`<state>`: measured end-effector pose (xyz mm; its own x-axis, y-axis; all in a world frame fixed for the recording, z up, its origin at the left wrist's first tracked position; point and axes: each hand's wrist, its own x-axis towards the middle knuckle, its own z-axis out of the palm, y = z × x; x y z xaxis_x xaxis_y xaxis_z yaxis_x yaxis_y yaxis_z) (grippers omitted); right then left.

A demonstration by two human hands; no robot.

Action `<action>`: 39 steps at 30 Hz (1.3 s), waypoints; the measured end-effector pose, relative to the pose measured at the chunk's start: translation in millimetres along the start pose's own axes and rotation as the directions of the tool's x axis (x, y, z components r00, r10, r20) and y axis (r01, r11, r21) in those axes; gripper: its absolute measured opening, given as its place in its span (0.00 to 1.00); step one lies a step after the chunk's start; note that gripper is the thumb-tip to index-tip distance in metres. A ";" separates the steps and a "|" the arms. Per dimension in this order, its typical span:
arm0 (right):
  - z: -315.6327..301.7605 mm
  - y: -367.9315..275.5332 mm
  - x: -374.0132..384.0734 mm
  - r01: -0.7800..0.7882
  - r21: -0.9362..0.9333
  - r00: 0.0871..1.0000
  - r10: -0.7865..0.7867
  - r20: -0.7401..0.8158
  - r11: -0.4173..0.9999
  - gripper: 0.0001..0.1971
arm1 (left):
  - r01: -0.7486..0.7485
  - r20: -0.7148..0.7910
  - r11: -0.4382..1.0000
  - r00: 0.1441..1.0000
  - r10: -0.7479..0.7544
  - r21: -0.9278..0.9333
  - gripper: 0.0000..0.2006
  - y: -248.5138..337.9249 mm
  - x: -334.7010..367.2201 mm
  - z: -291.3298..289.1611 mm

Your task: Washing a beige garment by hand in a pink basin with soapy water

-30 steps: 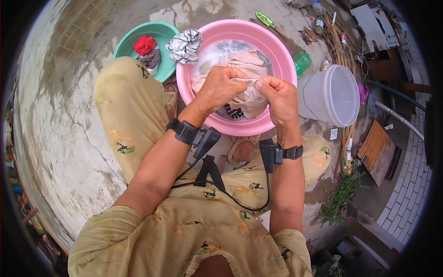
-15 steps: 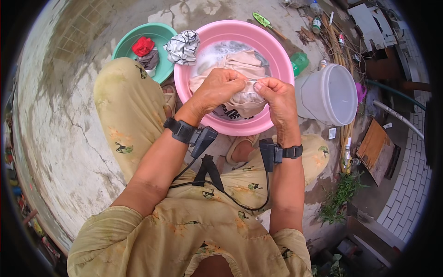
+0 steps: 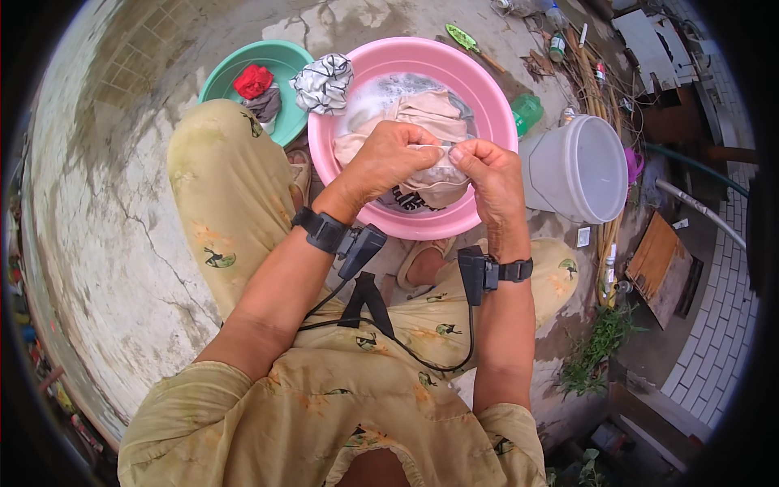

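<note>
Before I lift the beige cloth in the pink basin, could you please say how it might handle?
The beige cloth will probably droop, as it lies in soft folds. Suds beside it in the pink basin suggest it may be slippery, and probably heavy with water.

This looked like the outdoor yard of a home. Cracked, stained grey concrete point(image 3: 138, 268) formed the ground, and green leafy weeds point(image 3: 602, 345) grew at one side, near white rectangular tiles point(image 3: 716, 325). Thin brown sticks point(image 3: 586, 77) and a flat brown wooden board point(image 3: 659, 258) lay about. A round pink plastic basin point(image 3: 493, 105) held white suds point(image 3: 372, 99) and crumpled beige cloth point(image 3: 426, 107), domestic washing beside a translucent white plastic bucket point(image 3: 550, 166).
</note>
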<state>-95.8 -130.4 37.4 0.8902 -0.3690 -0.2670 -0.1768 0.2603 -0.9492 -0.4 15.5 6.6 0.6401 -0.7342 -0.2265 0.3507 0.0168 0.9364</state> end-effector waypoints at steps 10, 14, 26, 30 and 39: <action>-5.5 -0.8 -0.4 -0.031 0.019 0.999 0.031 0.021 0.999 0.06 | 0.082 0.060 0.994 0.995 -0.078 -0.070 0.07 11.1 -3.6 -2.6; -0.7 -2.6 -0.9 -0.024 0.016 0.999 0.024 0.049 1.000 0.07 | 0.005 0.024 0.999 1.000 -0.005 0.037 0.07 5.8 -1.2 -3.9; -5.5 -2.5 0.7 -0.010 0.039 0.999 0.009 0.034 0.999 0.09 | 0.050 0.092 0.998 0.994 -0.052 0.024 0.08 10.5 -1.6 -4.1; -3.3 -0.9 -0.5 0.060 -0.096 0.998 -0.057 0.032 0.994 0.10 | -0.028 0.036 0.999 0.999 0.029 -0.017 0.09 7.5 -1.3 -5.4; -13.7 -2.9 3.8 0.085 -0.006 0.996 -0.085 0.035 0.996 0.16 | -0.021 -0.132 0.921 0.991 -0.033 -0.390 0.09 6.0 7.2 -8.0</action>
<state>-97.7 -144.8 36.9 0.9162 -0.3581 -0.1798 -0.1030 0.2232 -0.9693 11.8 15.7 8.5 0.7128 -0.6382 -0.2908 0.5758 0.2959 0.7622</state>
